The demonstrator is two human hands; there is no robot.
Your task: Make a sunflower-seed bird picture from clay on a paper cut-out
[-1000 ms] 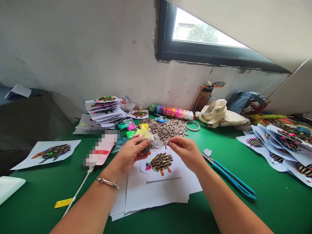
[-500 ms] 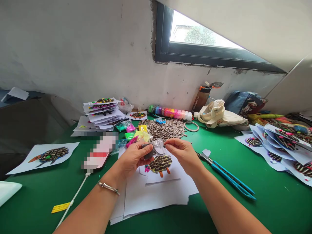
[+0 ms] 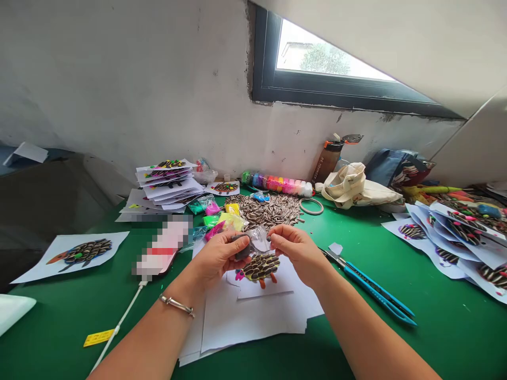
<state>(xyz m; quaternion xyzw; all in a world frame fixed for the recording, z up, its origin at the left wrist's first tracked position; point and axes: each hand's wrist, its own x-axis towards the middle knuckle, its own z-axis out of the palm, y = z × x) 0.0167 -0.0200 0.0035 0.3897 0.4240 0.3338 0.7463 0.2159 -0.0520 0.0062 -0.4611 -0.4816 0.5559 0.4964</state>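
My left hand (image 3: 216, 258) is closed round a small clear plastic bag (image 3: 257, 238) with a dark grey lump of clay inside. My right hand (image 3: 299, 248) pinches the bag's other side, fingers closed on the plastic. Both hands hover just above a white sheet bearing a sunflower-seed hedgehog picture (image 3: 260, 266) with pink head and orange feet. That sheet tops a stack of white paper (image 3: 253, 316) on the green table (image 3: 396, 338). A silver bracelet circles my left wrist.
A pile of sunflower seeds (image 3: 271, 208) and small coloured clay bags (image 3: 222, 217) lie behind my hands. Blue scissors (image 3: 372, 290) sit to the right, a phone with white cable (image 3: 162, 250) to the left. Finished seed pictures (image 3: 166, 179) are stacked at back left and at the right edge (image 3: 455, 232).
My right hand has moved left to meet the left hand and taken hold of the clear bag; both hands have drawn together over the seed picture. The view shifted slightly.
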